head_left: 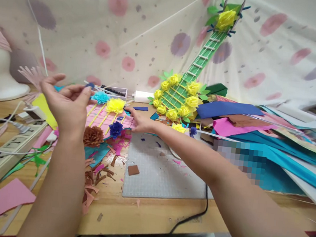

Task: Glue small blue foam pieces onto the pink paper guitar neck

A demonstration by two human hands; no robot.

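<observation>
My left hand is raised at the left of the pink paper guitar, its thumb and fingertips pinched on a small dark blue paper piece. The pink paper guitar lies on the table with yellow strips across its body. Around its edge sit a light blue flower, a yellow flower, a dark blue flower and a brown flower. Reaching across from the right, my right hand grips the guitar where its neck meets the body; its fingertips are partly hidden.
A green paper guitar with yellow flowers leans at the back. Coloured paper sheets pile up on the right. A grey cutting mat lies in front, paper scraps beside it. At left are a power strip and cables.
</observation>
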